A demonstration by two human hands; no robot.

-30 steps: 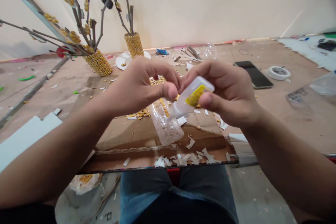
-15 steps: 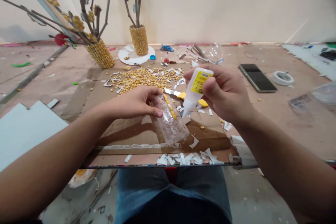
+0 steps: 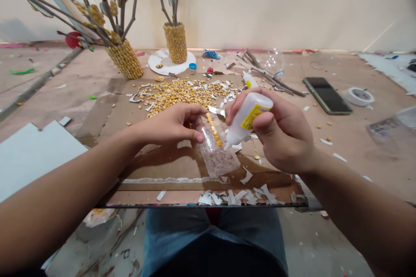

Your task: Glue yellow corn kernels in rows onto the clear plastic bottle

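Note:
My left hand (image 3: 182, 125) is closed around the upper end of a clear plastic bottle piece (image 3: 216, 158), tilted over the cardboard. A single row of corn kernels (image 3: 214, 130) runs along its side. In my right hand (image 3: 282, 130) is a white glue bottle (image 3: 248, 117) with a yellow label, held tip down. Its nozzle is close beside the lower end of the kernel row; whether it touches the plastic I cannot tell. Behind my hands spreads a pile of loose corn kernels (image 3: 175, 95) mixed with white paper scraps.
Two kernel-covered vases, one leaning (image 3: 125, 58) and one upright (image 3: 175, 43) on a white disc (image 3: 156, 67), hold branches at the back. A second glue bottle (image 3: 249, 80) lies behind my right hand. To the right are a phone (image 3: 327, 95) and a tape roll (image 3: 359, 96). Paper scraps (image 3: 234, 197) line the front edge.
My right hand has tipped the glue bottle flatter, its nozzle now nearer the kernel row. The view has shifted slightly, and a second glue bottle shows behind that hand.

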